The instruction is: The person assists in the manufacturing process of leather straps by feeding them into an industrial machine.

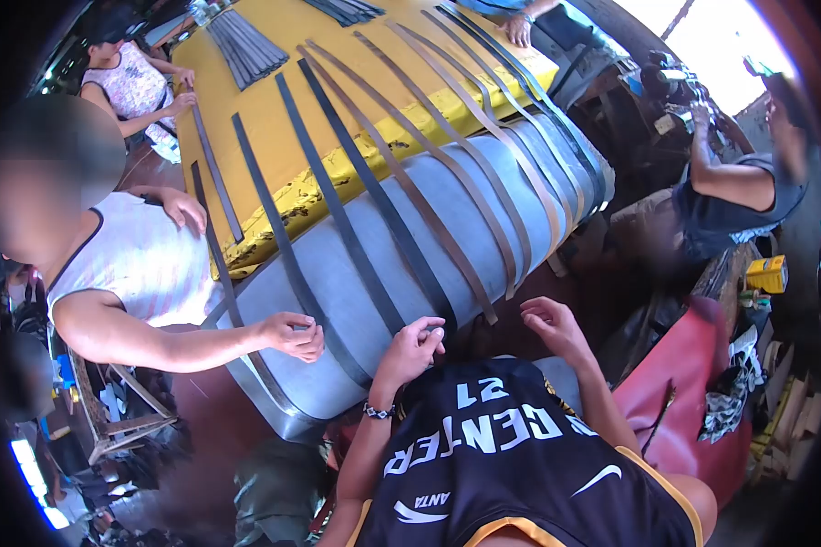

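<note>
The left hand's fingers are pinched together on the lower end of a dark strap; that end is hidden behind them. The right hand, fingers spread, hovers beside a brown strap. Both straps run diagonally over a grey padded tabletop and yellow sheet. A co-worker's hand at lower left grips another strap.

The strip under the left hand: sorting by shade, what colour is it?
Black, a dark strip across the grey surface, pinched by the left hand; head view.
</note>
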Motion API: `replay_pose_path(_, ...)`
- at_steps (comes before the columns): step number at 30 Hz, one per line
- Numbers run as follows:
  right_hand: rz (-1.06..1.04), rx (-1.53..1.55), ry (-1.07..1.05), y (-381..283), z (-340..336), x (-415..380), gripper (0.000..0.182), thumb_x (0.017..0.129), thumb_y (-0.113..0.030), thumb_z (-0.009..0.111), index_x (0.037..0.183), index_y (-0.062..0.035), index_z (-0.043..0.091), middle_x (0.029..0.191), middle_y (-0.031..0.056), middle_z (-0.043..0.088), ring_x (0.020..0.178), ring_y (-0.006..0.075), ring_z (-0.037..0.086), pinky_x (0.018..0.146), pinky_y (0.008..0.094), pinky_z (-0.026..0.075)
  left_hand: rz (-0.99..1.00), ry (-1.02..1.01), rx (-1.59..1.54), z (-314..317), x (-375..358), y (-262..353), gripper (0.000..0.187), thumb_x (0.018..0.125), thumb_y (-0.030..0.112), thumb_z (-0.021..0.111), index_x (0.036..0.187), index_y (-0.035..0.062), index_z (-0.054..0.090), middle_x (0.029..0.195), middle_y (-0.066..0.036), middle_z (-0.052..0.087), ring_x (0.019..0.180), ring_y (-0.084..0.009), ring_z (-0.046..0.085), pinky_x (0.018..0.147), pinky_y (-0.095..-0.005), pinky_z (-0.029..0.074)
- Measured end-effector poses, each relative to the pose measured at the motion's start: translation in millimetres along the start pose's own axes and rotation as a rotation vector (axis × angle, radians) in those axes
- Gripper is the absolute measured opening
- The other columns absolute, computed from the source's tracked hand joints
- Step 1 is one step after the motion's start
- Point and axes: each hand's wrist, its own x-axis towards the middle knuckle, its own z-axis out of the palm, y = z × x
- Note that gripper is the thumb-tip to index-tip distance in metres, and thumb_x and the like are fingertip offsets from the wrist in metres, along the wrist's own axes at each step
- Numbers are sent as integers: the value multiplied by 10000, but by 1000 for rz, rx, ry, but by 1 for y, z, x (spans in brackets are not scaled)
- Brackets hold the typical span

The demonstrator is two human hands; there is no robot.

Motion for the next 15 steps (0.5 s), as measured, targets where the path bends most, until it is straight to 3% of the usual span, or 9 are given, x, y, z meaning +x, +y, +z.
replay_pose_path(4, 8, 97, -36, 1, -5, -4, 312, 976, -184, 660, 1201, 32, 666, 1007, 111, 747, 921, 154, 704, 833, 311, 571, -20, -111, -127, 11, 15, 2, 352, 1068, 207, 566, 1347, -4, 614, 905, -63, 730, 689, -76, 600, 623, -238, 498)
replay_pose_path(8, -36, 141, 26, -13, 1, -13, 398, 940, -248, 762, 1204, 26, 648, 968, 118, 754, 884, 167, 707, 793, 330, 571, 62, -215, -162, 40, 28, 41, 354, 1067, 224, 590, 1348, 10, 622, 958, -55, 737, 740, -71, 619, 672, -215, 501)
replay_pose_path(11, -72, 78, -12, -33, -5, -15, 419, 958, -258, 750, 1260, -4, 611, 1022, 124, 749, 920, 186, 709, 814, 331, 561, 176, -295, -161, 62, 33, 67, 350, 1050, 198, 628, 1344, 8, 625, 980, -49, 740, 781, -66, 634, 701, -202, 502)
replay_pose_path(15, -138, 105, -10, -20, -16, 0, 426, 977, -299, 733, 1252, 3, 608, 1008, 129, 754, 922, 189, 712, 817, 338, 558, 177, -202, -269, 85, 48, 83, 226, 1013, 133, 686, 1193, 0, 718, 933, -41, 743, 766, -65, 644, 685, -204, 516)
